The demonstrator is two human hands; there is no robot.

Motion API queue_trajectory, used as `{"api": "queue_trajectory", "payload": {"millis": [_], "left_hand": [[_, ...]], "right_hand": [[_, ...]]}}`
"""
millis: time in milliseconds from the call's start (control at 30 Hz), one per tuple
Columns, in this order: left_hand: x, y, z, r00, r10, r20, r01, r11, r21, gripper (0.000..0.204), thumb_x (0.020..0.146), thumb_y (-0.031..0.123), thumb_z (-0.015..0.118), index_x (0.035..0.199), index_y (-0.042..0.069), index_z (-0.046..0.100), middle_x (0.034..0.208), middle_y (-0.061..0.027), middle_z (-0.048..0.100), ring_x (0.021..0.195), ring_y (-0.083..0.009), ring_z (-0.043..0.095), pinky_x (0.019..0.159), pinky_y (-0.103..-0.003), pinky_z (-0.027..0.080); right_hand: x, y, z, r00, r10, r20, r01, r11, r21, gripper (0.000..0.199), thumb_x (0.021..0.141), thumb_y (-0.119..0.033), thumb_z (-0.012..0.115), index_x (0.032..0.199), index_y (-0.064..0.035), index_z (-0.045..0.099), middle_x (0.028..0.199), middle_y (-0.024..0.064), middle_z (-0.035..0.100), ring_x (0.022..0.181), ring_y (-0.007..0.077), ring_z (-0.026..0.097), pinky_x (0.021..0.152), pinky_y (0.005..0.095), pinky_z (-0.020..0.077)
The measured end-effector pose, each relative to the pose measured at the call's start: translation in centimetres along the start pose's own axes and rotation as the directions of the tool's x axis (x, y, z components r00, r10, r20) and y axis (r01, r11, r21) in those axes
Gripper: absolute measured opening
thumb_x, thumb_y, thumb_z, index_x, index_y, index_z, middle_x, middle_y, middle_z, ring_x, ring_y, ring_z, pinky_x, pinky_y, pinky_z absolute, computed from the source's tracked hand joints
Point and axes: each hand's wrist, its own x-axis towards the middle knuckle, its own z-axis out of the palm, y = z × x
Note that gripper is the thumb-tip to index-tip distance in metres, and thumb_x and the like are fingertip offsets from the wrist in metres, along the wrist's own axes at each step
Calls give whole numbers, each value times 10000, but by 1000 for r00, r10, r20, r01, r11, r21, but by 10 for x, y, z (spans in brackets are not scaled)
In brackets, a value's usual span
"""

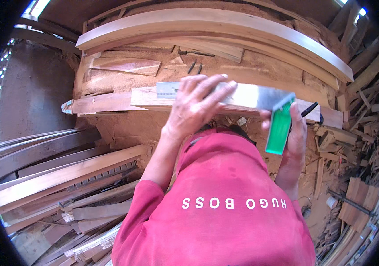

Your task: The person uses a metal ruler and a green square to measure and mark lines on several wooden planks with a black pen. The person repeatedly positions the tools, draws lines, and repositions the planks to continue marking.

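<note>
Hands press steel-bladed, green-handled square on rough plank.

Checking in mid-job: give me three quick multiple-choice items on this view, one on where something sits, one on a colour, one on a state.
1. Where does the metal blade of the try square lie?
A. Flat along the wooden board
B. On the floor among the offcuts
C. Leaning on the left wall

2. What colour is the square's handle?
A. Red
B. Green
C. Black

3. What is the left hand doing?
A. Hanging free in the air
B. Gripping a saw
C. Pressing down on the blade with spread fingers

Answers:
1 A, the blade runs along the top of the wooden board.
2 B, the handle hanging over the board's near edge is bright green.
3 C, the left hand lies flat on the blade; the right hand holds the handle and a black pencil.
</note>
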Motion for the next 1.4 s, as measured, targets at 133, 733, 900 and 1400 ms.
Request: {"api": "queue_trajectory", "payload": {"millis": [133, 733, 900, 1400], "left_hand": [[-25, -42, -6, 932, -234, -275, 232, 972, -42, 462, 873, 150, 686, 1328, 110, 610, 1229, -107, 652, 1068, -256, 603, 927, -410, 475], [-78, -66, -23, 494, -779, -386, 431, 605, -669, 268, 998, 135, 589, 1210, -26, 622, 1141, -100, 682, 915, -109, 623, 767, -242, 500], [-84, -65, -18, 504, -777, -378, 420, 603, -679, 306, 980, 124, 621, 1247, -25, 609, 1158, -118, 676, 952, -119, 625, 816, -249, 492], [-79, -56, -8, 571, -760, -311, 500, 622, -603, 282, 968, 114, 638, 1222, -8, 649, 1141, -103, 693, 1069, -163, 623, 923, -312, 475]], "right_hand": [[41, 17, -19, 985, -84, -148, 85, 996, 2, 608, 1071, -460, 298, 1175, 57, 600, 1125, 178, 666, 981, 176, 657, 621, 275, 546], [91, 98, -12, 962, -36, 271, 218, 698, -682, 203, 853, -170, 763, 944, 10, 742, 845, 87, 725, 730, 111, 644, 666, 267, 529], [94, 107, -12, 964, -78, 253, 237, 678, -696, 201, 827, -151, 768, 950, 7, 745, 849, 88, 726, 762, 122, 645, 692, 280, 525], [72, 65, -49, 957, -285, 63, 216, 547, -809, 181, 884, -139, 615, 943, 0, 715, 784, 89, 703, 733, 151, 655, 690, 300, 513]]}}
